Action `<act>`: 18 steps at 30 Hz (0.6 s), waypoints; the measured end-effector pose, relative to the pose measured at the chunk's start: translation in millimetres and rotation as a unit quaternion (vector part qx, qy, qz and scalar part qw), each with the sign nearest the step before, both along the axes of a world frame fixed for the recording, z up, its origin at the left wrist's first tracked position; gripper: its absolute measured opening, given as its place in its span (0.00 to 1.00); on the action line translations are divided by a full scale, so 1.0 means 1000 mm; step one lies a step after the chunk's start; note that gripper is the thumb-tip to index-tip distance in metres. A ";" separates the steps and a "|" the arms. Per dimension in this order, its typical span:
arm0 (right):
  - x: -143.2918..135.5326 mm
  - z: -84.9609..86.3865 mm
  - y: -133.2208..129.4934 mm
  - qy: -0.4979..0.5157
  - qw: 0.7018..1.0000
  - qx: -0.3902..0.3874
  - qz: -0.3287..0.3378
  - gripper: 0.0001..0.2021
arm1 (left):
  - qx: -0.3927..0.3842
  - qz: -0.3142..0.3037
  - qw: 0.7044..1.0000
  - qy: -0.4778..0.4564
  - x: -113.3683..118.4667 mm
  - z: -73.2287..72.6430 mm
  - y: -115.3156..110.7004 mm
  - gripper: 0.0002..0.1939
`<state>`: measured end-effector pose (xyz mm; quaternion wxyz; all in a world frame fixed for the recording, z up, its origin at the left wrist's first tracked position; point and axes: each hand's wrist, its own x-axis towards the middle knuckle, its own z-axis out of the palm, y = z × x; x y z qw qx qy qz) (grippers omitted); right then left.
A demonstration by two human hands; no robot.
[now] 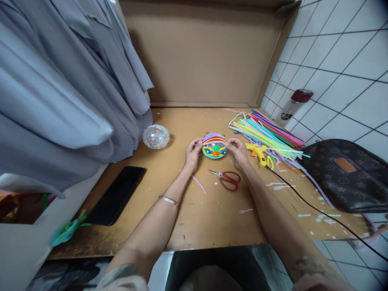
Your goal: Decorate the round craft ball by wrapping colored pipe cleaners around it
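A clear plastic ball decorated with coloured pipe cleaners (216, 154) is between my two hands over the table. Purple, red and yellow bands cover its upper part, with blue, green and orange round shapes below. My left hand (192, 155) pinches its left side. On the opposite side, my right hand (239, 152) is closed at the edge, and a pink strip runs across the ball between my fingertips. Red-handled scissors (230, 180) lie just in front, beside a loose pink strip (199, 184).
A second clear ball (156, 136) sits at the left, behind a black phone (117, 196). To the right are a yellow glue gun (257, 151) with a trailing cord, a pile of pipe cleaners (269, 131), a dark bag (342, 178) and a red-lidded bottle (295, 106). Cardboard (203, 52) stands behind.
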<state>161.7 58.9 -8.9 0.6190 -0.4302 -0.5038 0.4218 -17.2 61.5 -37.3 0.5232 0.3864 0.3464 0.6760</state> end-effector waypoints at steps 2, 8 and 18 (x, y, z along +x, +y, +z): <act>0.001 -0.001 0.001 0.006 1.000 -0.001 0.000 0.11 | -0.003 -0.008 1.000 -0.016 0.000 0.000 0.001 0.21; 0.002 -0.003 0.002 0.011 1.000 0.004 0.001 0.12 | -0.008 -0.016 1.000 -0.025 -0.001 0.000 0.001 0.22; 0.000 -0.001 0.001 0.028 1.000 -0.005 -0.002 0.11 | 0.016 0.000 1.000 0.016 0.000 -0.004 0.002 0.22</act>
